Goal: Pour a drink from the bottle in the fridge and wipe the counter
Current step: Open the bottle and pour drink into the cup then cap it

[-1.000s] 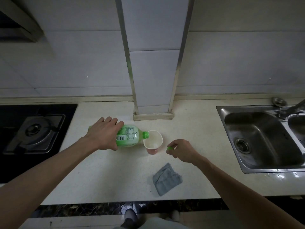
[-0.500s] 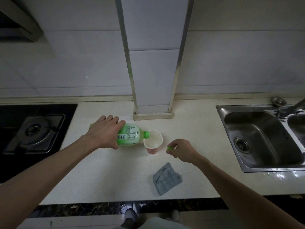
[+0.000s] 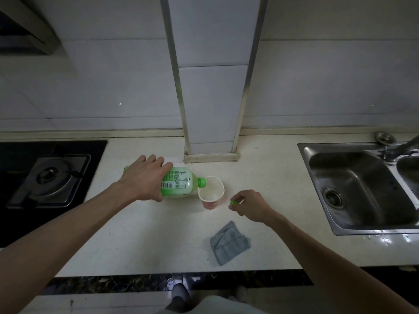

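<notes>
My left hand (image 3: 145,177) grips a green plastic bottle (image 3: 181,183) tipped on its side, its open neck resting over the rim of a paper cup (image 3: 210,192) that stands on the pale counter (image 3: 140,236). The cup is white inside and pink at the base. My right hand (image 3: 249,205), just right of the cup, pinches the green bottle cap (image 3: 233,202) between its fingertips. A folded grey cloth (image 3: 229,244) lies on the counter in front of the cup, touched by neither hand.
A black gas hob with a burner (image 3: 48,177) sits at the left. A steel sink (image 3: 362,189) with a tap fills the right. A tiled pillar (image 3: 212,141) stands on the counter behind the cup. The counter's front edge runs below the cloth.
The bottle's base has lifted slightly in my left hand, with its neck still at the cup's rim. My right hand with the cap and the cloth have stayed put.
</notes>
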Demonstrator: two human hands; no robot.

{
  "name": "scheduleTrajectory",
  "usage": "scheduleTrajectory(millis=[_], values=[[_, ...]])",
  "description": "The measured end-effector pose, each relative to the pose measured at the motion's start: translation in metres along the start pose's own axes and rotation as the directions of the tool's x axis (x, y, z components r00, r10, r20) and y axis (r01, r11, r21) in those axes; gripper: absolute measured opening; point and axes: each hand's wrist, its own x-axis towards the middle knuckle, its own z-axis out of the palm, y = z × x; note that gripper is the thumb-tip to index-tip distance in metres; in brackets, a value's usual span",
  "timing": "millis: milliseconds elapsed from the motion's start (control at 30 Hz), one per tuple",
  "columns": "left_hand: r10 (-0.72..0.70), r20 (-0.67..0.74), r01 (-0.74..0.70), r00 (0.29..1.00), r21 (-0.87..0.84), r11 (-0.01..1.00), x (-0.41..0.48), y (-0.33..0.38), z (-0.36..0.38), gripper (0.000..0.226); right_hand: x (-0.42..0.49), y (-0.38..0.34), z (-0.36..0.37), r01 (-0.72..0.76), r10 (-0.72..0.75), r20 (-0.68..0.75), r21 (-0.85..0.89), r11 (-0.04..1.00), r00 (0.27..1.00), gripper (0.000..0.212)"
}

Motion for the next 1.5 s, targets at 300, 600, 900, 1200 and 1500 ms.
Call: scheduleTrajectory(millis=[300, 600, 900, 1200, 1500], values=[[0.001, 0.006, -0.001, 1.0, 0.013, 1.0, -0.001, -0.001, -0.004, 0.083, 0.0, 0.004, 0.001, 0.002, -0.002, -0.005, 0.006, 1.0, 1.0, 0.03], [-0.01, 0.007, 0.01, 1.0, -0.082, 0.997, -0.003, 0.0, -0.003, 0.084, 0.001, 0.005, 0.002, -0.002, 0.002, 0.0, 0.011, 1.0, 1.0, 0.029], [-0.063, 0.009, 0.063, 0.998, -0.318, 0.946, -0.014, 0.0, 0.009, 0.09, 0.002, -0.019, -0.018, 0.122, -0.097, -0.161, 0.153, 0.981, 0.982, 0.029], [-0.12, 0.034, 0.115, 0.992, -0.615, 0.78, -0.029, 0.005, 0.024, 0.093, -0.003, -0.077, -0.031, 0.333, -0.295, -0.162, 0.321, 0.887, 0.942, 0.029], [-0.161, 0.063, 0.148, 0.985, -0.788, 0.598, -0.046, -0.006, 0.019, 0.089, -0.005, -0.114, -0.032, 0.435, -0.423, -0.137, 0.079, 0.897, 0.896, 0.03]])
